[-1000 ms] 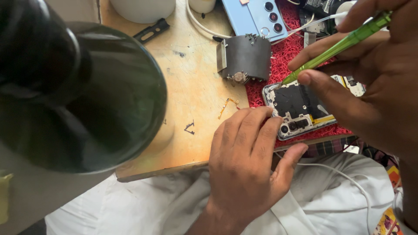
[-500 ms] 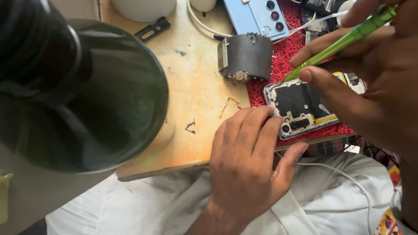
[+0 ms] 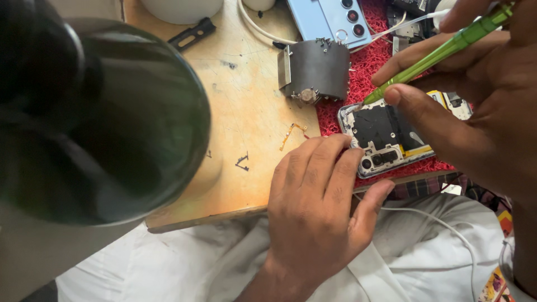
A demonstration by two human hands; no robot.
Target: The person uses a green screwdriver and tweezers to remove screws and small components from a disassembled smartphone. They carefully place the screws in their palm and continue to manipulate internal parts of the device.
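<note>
Under my left hand (image 3: 316,210), fingers spread flat and gripping nothing, the opened phone (image 3: 391,137) lies pinned on the red mat (image 3: 369,67). I should press steadily so it cannot slide. Its back is off: dark shield, camera modules, yellow strip. Beyond, my right hand (image 3: 475,95) pinches the green tool (image 3: 442,50), tip at the phone's upper edge.

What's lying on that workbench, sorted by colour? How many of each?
Green: 1, the screwdriver in the right hand
Blue: 1, phone back cover
Red: 1, mat
Grey: 1, metal block
Black: 1, opened phone under the left hand
Total: 5
</note>
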